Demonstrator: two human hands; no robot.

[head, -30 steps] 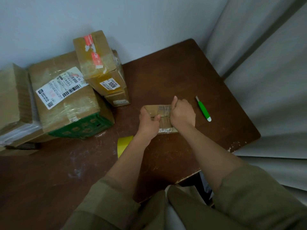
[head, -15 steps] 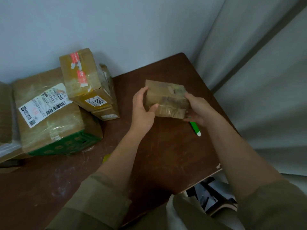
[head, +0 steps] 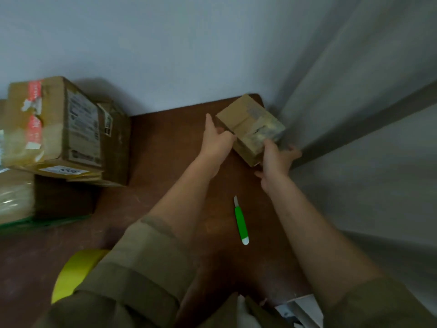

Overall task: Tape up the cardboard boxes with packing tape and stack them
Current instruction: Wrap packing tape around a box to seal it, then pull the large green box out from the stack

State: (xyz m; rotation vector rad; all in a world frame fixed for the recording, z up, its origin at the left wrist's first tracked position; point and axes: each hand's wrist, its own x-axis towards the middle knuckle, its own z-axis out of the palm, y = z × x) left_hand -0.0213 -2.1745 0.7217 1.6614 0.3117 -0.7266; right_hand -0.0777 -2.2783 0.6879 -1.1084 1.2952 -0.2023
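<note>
Small box [head: 250, 129] sits tilted at the far right corner of the bench [head: 165, 143], close to the grey curtain [head: 354, 114], and I can't tell if its base is down on the wood or just above it. I see clear tape and a worn label over its top face. My left hand [head: 218, 140] rests against the box's left side, fingers straight and pointing away from me, thumb at the near edge. My right hand [head: 275, 157] grips the box's near right corner, fingers wrapped round the far side, thumb tip low on the near face. Both sleeves [head: 132, 275] are olive, pushed up the forearms.

Green-handled knife [head: 240, 221] lies flat on the bench, nearer me than the small box and well apart from it, between my two forearms, blade end pointing away. Yellow tape roll [head: 73, 273] lies much nearer me and left of the box, partly hidden under my left sleeve. Stack of bigger boxes [head: 63, 129] stands well left of the small box against the wall, top one with red tape strips, labels too blurred to read
</note>
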